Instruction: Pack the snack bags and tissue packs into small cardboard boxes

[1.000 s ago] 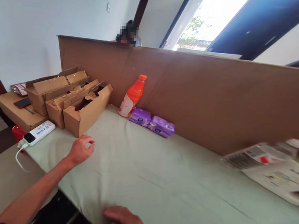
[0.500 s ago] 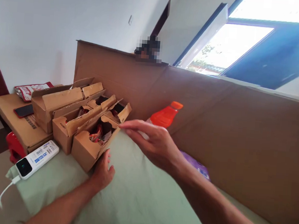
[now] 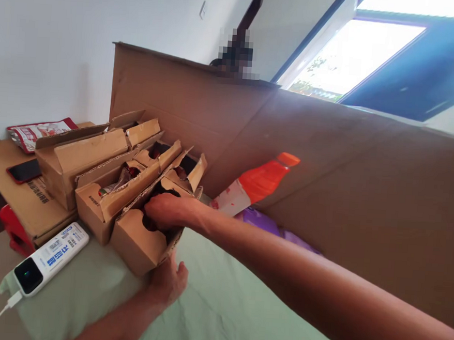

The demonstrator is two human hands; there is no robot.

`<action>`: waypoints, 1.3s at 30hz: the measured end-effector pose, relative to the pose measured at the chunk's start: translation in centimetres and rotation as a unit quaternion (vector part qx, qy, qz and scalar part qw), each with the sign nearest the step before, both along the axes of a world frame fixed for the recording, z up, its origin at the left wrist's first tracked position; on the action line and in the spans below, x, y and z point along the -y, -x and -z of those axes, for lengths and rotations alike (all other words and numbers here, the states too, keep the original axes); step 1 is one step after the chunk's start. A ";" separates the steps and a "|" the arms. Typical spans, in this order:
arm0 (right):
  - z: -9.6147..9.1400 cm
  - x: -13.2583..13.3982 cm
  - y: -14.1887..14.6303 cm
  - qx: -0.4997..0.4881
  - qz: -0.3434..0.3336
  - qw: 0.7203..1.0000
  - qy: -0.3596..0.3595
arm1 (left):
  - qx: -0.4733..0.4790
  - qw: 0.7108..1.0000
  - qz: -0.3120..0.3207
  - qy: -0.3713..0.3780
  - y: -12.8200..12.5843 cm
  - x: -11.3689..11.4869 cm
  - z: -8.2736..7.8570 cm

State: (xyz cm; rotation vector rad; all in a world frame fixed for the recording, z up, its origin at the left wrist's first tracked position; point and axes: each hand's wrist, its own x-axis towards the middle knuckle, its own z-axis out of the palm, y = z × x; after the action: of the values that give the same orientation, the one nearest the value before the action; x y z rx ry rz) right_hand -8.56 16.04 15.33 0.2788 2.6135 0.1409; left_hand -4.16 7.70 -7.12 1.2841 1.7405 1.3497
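Observation:
The nearest cardboard box has its top torn partly open and its cut flaps raised. My right hand reaches down through that opening. Its fingers are hidden inside, so what they touch does not show. Low against the same box's right side rests my left hand, thumb spread away from the cardboard and fingers partly hidden behind it. Next to it stands a second open box with red and clear wrapped packets inside. Farther left is a third open box, contents out of sight.
A tall cardboard panel runs behind the boxes. Against it leans an orange and white bottle, near a purple package. On the left lie a white power bank with a cable, a phone and a red-white pouch. A person's blurred head shows beyond.
My right hand has moved left and down, from above the cloth into the nearest box. The left hand stays against that box's side. The view has shifted slightly.

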 end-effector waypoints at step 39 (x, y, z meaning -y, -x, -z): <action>-5.3 -5.7 -16.1 -0.461 0.182 0.868 -0.008 | -0.056 0.997 -0.031 -0.049 0.0 -0.7 0.0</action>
State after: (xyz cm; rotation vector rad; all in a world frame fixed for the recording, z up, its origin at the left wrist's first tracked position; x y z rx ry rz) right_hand 7.55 21.70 20.65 1.0620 3.4120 -0.1478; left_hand -4.15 8.35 -7.16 1.3941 1.8223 1.4395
